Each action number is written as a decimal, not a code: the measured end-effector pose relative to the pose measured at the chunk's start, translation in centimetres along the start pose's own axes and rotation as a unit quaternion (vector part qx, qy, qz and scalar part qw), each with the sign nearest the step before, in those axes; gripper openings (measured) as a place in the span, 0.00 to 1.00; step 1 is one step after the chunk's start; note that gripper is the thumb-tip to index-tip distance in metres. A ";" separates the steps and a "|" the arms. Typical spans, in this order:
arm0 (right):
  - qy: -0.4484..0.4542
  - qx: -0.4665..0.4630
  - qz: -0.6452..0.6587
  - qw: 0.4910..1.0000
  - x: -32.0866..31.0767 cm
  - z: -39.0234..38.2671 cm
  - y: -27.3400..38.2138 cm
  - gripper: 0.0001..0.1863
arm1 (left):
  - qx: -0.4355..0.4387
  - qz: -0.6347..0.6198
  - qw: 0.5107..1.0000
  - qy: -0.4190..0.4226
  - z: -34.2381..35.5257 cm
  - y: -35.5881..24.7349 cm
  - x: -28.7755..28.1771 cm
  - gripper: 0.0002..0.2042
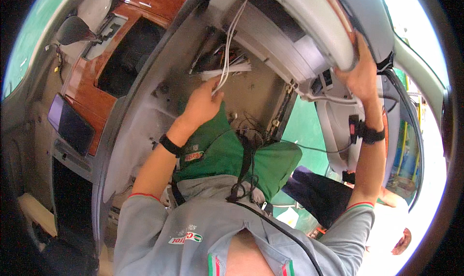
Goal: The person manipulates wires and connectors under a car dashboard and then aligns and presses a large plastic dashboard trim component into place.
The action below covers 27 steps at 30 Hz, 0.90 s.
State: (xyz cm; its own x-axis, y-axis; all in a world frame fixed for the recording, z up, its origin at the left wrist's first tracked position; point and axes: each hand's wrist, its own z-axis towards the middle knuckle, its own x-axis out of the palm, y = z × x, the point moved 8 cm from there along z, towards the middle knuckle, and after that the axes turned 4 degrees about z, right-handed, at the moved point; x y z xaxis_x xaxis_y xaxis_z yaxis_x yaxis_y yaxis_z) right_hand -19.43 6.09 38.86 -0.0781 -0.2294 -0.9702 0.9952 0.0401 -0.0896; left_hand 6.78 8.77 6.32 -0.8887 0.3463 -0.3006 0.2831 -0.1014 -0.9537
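I am inside a vehicle with a bare floor pan [251,92]. My left hand [203,102] has its fingers closed around thin white cables [229,36] that run down from the top of the view. My right hand [356,75] is wrapped around the edge of a curved pale trim panel [321,22] with a wood-coloured strip. Just below that hand, pale cables [328,99] run along the side. White flat strips [227,70] lie above my left hand, and dark wires [251,131] hang near my lap.
A centre console [77,82] with wood trim, gear lever and tablet-like screen [70,123] stands at my left. A car door [401,145] is at the right. Another person [389,213], partly hidden, is at the lower right, behind my right arm.
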 end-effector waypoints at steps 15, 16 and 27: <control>-0.029 0.053 0.063 0.996 2.6 -10.0 -2.0 0.57 | -0.016 -0.059 0.988 0.145 -0.4 1.0 2.8 0.20; -0.027 0.062 0.062 0.996 2.4 -10.0 -2.2 0.57 | -0.017 -0.065 0.985 0.160 -0.3 0.7 2.8 0.20; -0.036 0.003 0.024 0.999 0.3 -8.5 -3.0 0.60 | -0.025 -0.054 0.987 0.148 -0.1 0.6 2.4 0.20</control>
State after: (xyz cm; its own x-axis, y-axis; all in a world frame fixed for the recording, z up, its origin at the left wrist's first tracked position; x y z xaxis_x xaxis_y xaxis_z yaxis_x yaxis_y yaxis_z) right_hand -22.97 14.20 36.88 -0.0261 -0.2958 -0.9549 0.9981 0.0462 -0.0416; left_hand 4.89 9.65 5.08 -0.7728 0.6103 -0.1743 0.2167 -0.0044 -0.9762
